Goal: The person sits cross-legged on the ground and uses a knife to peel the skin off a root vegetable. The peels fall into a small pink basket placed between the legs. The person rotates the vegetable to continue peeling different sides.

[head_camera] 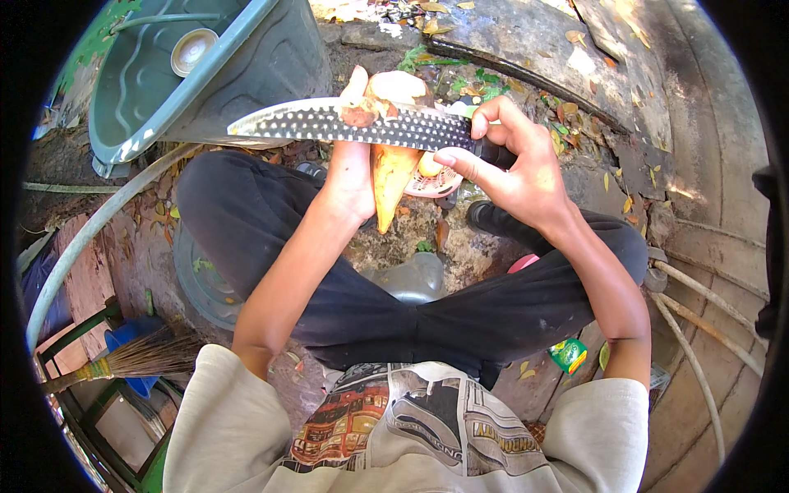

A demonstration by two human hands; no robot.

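Note:
My left hand (351,179) grips a partly peeled tuber (391,179) that looks like a sweet potato, its orange tapered end pointing down toward me. Across the tuber lies a large knife (290,128) with a dark, white-dotted blade, tip to the left. My right hand (530,172) holds the knife near its black handle, thumb below the blade and fingers curled above. Brown peel scraps (359,116) cling to the blade. Below the knife, partly hidden, a pink perforated basket (439,186) holds a pale yellow peeled piece (429,164).
A grey-green plastic tub (246,68) with a small metal bowl (193,52) inside stands at upper left. A hose (86,240) curves along the left, near a stick broom (142,357). Pipes (696,296) and a green packet (568,355) lie at right. Leaves litter the ground.

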